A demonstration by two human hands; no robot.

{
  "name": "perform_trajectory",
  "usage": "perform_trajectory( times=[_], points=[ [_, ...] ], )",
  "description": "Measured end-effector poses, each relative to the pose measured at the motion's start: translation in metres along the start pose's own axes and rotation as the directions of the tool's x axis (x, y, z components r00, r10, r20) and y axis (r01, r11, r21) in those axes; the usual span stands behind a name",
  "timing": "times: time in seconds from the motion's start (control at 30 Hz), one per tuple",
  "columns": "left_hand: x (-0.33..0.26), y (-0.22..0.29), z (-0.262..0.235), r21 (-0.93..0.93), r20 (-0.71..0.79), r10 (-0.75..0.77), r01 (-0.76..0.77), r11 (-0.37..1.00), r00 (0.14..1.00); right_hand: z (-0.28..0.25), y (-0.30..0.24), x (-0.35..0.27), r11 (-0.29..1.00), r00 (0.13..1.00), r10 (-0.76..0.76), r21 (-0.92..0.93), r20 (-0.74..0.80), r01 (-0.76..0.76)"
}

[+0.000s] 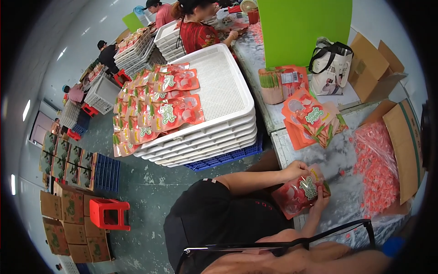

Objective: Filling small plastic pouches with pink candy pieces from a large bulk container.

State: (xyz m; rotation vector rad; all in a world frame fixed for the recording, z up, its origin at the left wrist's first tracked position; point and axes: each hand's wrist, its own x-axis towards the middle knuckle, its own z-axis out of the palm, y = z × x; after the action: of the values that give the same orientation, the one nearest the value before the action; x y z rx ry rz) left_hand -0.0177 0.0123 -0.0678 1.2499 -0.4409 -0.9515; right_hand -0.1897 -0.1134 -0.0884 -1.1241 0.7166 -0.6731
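The left hand (295, 171) has its fingers bunched at the far edge of a red printed pouch (294, 196). The right hand (318, 203) grips the same pouch from its right side, thumb over the printed front and palm partly hidden. The pouch is at the near left edge of the table (336, 160), tilted in front of the person's black shirt (214, 223).

Just beyond the hands, a fanned pile of flat pouches (312, 119) lies on the table. To the right, small red wrapped pieces (376, 176) spread from a cardboard carton (402, 148) partly lined with clear plastic. Farther off stand a tote bag (332, 73), an open box (375, 68) and a green panel (305, 32).

To the left, rows of filled pouches (157, 104) overlap on the top of stacked white trays (221, 80), with a blue crate (226, 157) underneath. A red stool (109, 214) stands on the floor at far left.
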Motion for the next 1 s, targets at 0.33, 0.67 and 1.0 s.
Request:
perform_trajectory(
  times=[0.33, 0.67, 1.0],
  points=[
    [-0.001, -0.001, 0.011, -0.046, 0.05, -0.053, 0.055, 0.997, 0.997, -0.006, -0.001, -0.001, 0.989, 0.998, 0.047, 0.14, 0.04, -0.052],
    [-0.003, 0.009, 0.004, -0.057, 0.013, -0.011, 0.012, 0.998, 1.0, -0.001, -0.006, 0.001, 0.99, 0.991, 0.105, 0.089, 0.079, -0.112],
    [-0.065, 0.237, -0.123, 0.479, -0.625, 0.492, -0.199, 0.855, 0.606, -0.031, 0.007, 0.0, 0.987, 0.978, 0.139, 0.056, 0.154, -0.149]
  ],
)
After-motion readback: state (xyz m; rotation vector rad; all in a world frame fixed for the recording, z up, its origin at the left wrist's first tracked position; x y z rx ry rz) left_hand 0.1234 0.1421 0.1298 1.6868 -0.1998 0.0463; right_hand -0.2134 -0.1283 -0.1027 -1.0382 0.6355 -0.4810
